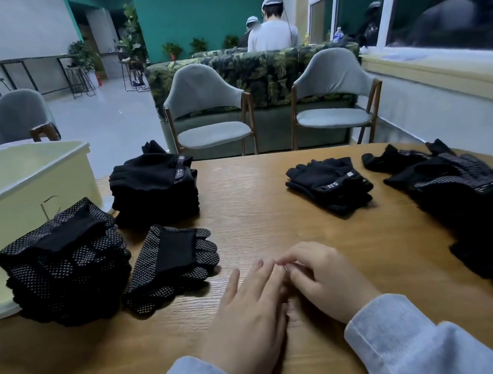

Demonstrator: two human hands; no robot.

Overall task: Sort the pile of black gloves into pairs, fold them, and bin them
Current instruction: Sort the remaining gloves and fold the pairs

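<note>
My left hand (251,313) lies flat on the wooden table (272,202) with straight fingers and holds nothing. My right hand (321,277) rests beside it with loosely curled fingers, its fingertips touching the left hand's fingers. A folded dotted pair (170,261) lies left of my hands. Further left stands a stack of folded dotted gloves (62,265), and behind it a stack of folded plain gloves (155,188). A small folded plain stack (330,184) sits right of centre. A loose pile of black gloves (474,208) spreads along the right edge.
A pale yellow bin (7,197) stands at the far left of the table, behind the dotted stack. Two grey chairs (211,116) face the far table edge. People sit in the background beyond a patterned sofa.
</note>
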